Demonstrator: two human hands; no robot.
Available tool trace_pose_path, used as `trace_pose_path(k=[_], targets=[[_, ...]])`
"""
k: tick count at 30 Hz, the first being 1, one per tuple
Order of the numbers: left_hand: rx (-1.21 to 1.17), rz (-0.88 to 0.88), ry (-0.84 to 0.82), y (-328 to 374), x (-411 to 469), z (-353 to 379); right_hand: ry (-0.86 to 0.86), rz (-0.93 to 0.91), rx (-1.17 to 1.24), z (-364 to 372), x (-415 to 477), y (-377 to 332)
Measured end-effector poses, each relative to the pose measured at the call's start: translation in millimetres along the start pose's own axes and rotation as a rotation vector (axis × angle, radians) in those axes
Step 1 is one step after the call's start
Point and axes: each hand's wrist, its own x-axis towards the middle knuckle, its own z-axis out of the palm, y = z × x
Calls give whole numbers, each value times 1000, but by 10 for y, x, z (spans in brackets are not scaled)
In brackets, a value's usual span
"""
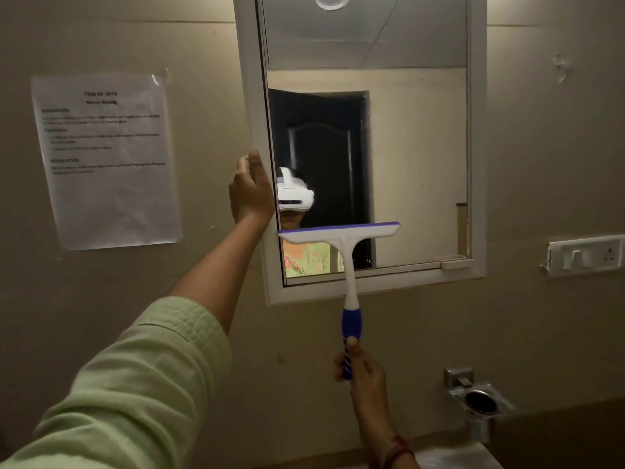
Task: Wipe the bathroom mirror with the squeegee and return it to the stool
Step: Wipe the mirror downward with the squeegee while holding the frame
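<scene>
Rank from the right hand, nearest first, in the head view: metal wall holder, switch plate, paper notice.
1. Metal wall holder, low on the wall, just right of the right hand.
2. Switch plate, higher up, at the far right edge.
3. Paper notice, upper left of the wall.

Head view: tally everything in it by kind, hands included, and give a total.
hands: 2, the left hand on the mirror's edge and the right hand round the handle
squeegee: 1
mirror: 1
paper sheet: 1
switch plate: 1
metal holder: 1
total: 7
</scene>
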Motion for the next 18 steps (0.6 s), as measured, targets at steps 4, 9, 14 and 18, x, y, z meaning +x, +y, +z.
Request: trace_pose_path(k=[4,9,14,18], targets=[[22,-17,7,-14,18,12,-42,-11,-17,4,142,-267],[72,-68,3,-7,19,-3,-65,-8,-25,-10,156,-252],[109,-71,-11,-22,28,-2,-74,140,-92,-76,-71,188],[144,-67,7,-61,50,19,-61,43,-74,-44,120,-80]])
